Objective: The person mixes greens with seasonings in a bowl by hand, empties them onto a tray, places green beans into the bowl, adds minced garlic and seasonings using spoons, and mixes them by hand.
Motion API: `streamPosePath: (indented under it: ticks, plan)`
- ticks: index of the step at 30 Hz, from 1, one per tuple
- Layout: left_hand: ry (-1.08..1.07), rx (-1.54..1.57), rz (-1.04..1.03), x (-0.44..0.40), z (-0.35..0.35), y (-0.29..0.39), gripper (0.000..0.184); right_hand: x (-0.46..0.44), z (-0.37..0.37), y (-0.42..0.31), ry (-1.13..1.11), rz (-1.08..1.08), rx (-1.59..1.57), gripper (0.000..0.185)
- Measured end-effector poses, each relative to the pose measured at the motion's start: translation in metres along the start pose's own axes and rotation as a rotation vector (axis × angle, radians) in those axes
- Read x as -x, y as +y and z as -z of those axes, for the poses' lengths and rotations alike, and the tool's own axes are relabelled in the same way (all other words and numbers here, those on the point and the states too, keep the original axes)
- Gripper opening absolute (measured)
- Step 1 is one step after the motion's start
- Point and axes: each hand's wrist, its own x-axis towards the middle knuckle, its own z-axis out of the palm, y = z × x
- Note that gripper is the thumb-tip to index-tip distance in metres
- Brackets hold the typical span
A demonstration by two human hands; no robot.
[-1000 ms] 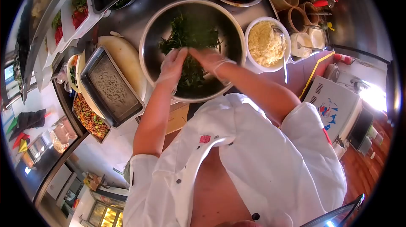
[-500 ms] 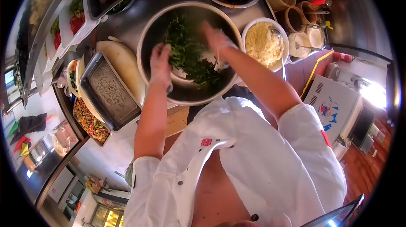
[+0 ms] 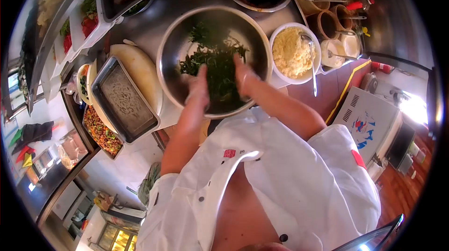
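So the leafy greens (image 3: 220, 75) are already inside the big steel bowl (image 3: 170, 54), heaped loosely across the middle and down toward the near wall, and it looks like they're only partway through being handled. An even layer hasn't been reached: thick dark clumps can be seen, and bare metal is left showing on both sides. None of the yellow crumbly food (image 3: 293, 50) can be made out among the leaves; it's kept in the white bowl (image 3: 299, 80) just beside, with a spoon (image 3: 313, 71) rested in it. As for the 2 hands, both are held more or less open with fingers stretched out, the left hand (image 3: 199, 85) at the left edge of the heap and the right hand (image 3: 244, 74) at its right edge, so the greens are flanked from 2 sides. The left is pretty blurred, and whether a few leaves are pinched by either can't be told. Compared with 0.5 s ago, the hands are brought closer together and nearer to the body; back then the left was by the bowl's left wall and the right was farther forward. The greens are shifted too: the slanting spread seen then is now bunched between the hands.
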Motion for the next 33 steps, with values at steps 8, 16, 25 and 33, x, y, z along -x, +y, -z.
streamPosePath:
  ticks: [8,16,25,33]
  plan:
    - [-0.354,-0.256,-0.412,0.027,0.056,0.055,0.076,-0.046,0.008,-0.008,0.048,0.901,1.761,0.055]
    - [-0.201,1.016,0.335,0.027,-0.005,-0.032,0.069,-0.106,-0.025,-0.120,0.013,1.137,1.503,0.059]
    - [-0.042,0.391,-0.031,-0.017,-0.035,0.005,0.077,-0.068,-0.023,-0.013,-0.070,0.819,0.672,0.100]
    - [-0.114,-0.322,-0.334,-0.003,0.017,0.058,0.074,-0.049,-0.028,-0.046,0.294,0.748,1.126,0.110]
